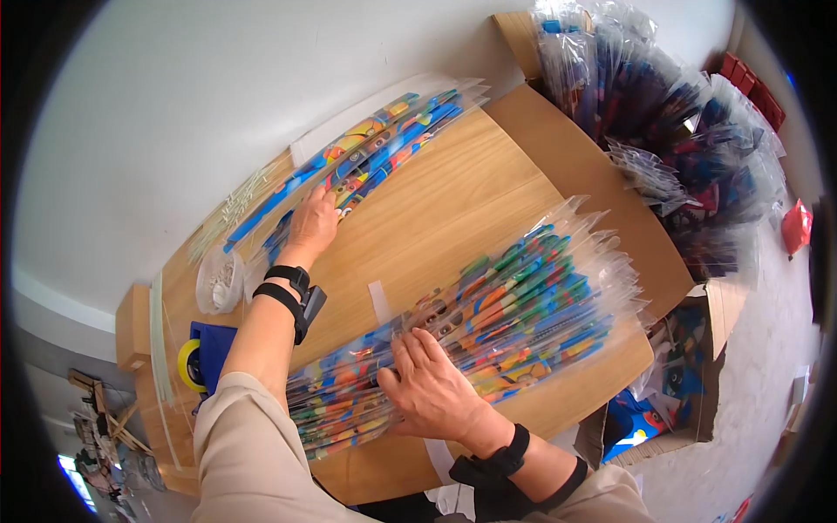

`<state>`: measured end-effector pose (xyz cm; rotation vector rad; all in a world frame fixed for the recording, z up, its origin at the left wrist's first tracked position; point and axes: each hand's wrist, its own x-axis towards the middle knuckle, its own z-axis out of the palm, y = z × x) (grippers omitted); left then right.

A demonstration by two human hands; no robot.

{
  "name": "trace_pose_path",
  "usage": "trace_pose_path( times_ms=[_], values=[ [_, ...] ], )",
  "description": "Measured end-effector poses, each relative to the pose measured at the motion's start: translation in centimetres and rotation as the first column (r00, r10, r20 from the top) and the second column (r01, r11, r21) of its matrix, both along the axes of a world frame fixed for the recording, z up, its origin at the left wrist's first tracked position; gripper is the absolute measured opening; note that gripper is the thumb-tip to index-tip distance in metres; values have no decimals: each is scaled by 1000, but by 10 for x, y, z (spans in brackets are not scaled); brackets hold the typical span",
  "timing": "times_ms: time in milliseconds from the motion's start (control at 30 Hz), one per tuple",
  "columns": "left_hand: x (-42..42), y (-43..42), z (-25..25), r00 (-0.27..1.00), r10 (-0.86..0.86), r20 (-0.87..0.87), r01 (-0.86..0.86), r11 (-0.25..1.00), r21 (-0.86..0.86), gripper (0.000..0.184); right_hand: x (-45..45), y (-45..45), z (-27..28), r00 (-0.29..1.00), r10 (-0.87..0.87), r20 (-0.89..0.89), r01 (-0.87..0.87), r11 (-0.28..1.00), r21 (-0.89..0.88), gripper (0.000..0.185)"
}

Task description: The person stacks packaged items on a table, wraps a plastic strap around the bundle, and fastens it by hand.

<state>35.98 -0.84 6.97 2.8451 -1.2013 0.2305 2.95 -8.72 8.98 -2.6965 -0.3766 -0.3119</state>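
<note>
My left hand (314,224) is closed at the lower edge of a few long, narrow packs (375,144) at the back of the table. They look like folded, brightly printed fabric in clear plastic sleeves. My right hand (432,388) lies palm down on a larger pile of similar packs (523,305) near the front, its thumb apart from the fingers. Cartoon prints in blue, green, orange and yellow show through the plastic. The sleeves' clear ends fan out at the right. My palms hide the parts of the packs beneath them.
The wooden table (418,227) carries a clear tub (220,281) of small white pieces, thin pale sticks (231,209) and a blue tape dispenser (209,349). On the right are a heap of plastic-wrapped packs (654,113) and an open carton (706,410). A wall stands behind.
</note>
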Motion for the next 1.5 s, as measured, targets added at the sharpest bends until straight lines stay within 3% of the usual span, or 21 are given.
trace_pose_path(
  times_ms=[133,200,233,300,533,600,633,700,733,800,833,900,967,1033,1067,1133,1233,1500],
  values=[
    [14,0,-22,996,-72,49,76,994,-73,29,0,-1,0,1000,0,1,0,1000,3,66],
    [23,2,-29,973,-145,181,166,981,-104,22,0,0,0,1000,-1,2,1,1000,0,66],
    [25,0,-28,973,-145,180,165,981,-104,22,0,0,0,1000,-2,3,2,1000,-2,66],
    [30,-5,-21,997,26,78,-24,999,-33,15,0,0,-1,1000,1,6,-1,1000,-1,67],
    [20,-2,24,986,37,161,-3,978,-208,12,-3,1,-5,999,-5,45,5,1000,5,67],
    [12,10,38,988,-153,6,145,928,-344,14,-3,1,-4,999,-2,34,2,1000,4,68],
    [10,18,40,987,-158,7,150,927,-344,14,-4,1,-4,1000,5,18,-5,1000,2,70],
    [2,35,46,937,-225,-266,107,913,-394,20,-5,1,-6,999,-3,45,3,1000,2,72],
    [-11,41,51,938,-229,-261,114,913,-393,20,-5,1,-7,998,-6,70,6,1000,1,74],
    [-38,54,61,759,-220,-613,-99,891,-442,25,-5,2,-9,996,-19,91,18,1000,13,73],
    [-48,59,65,757,-222,-615,-95,894,-439,25,-6,2,-10,994,-24,104,22,999,25,71],
    [-64,67,70,621,-236,-747,-120,914,-389,25,-7,2,-10,993,-30,110,27,999,32,72],
    [-67,73,61,654,-225,-722,-95,923,-374,24,-7,2,-10,991,-26,132,24,1000,17,73],
    [-80,76,60,841,-205,-501,76,961,-266,16,-8,2,-8,995,-24,97,22,1000,18,74],
    [-89,78,53,836,-198,-512,69,963,-260,16,-8,2,-10,993,-31,113,29,999,17,74],
    [-113,79,37,966,-243,-93,213,944,-251,14,-8,3,-11,990,-34,137,33,999,10,74],
    [-149,78,32,977,-189,-99,168,968,-187,20,-8,4,-10,993,-32,116,30,999,21,74],
    [-159,83,33,936,-281,-213,271,960,-75,25,-8,5,-10,991,-34,130,30,999,32,72]
  ],
)
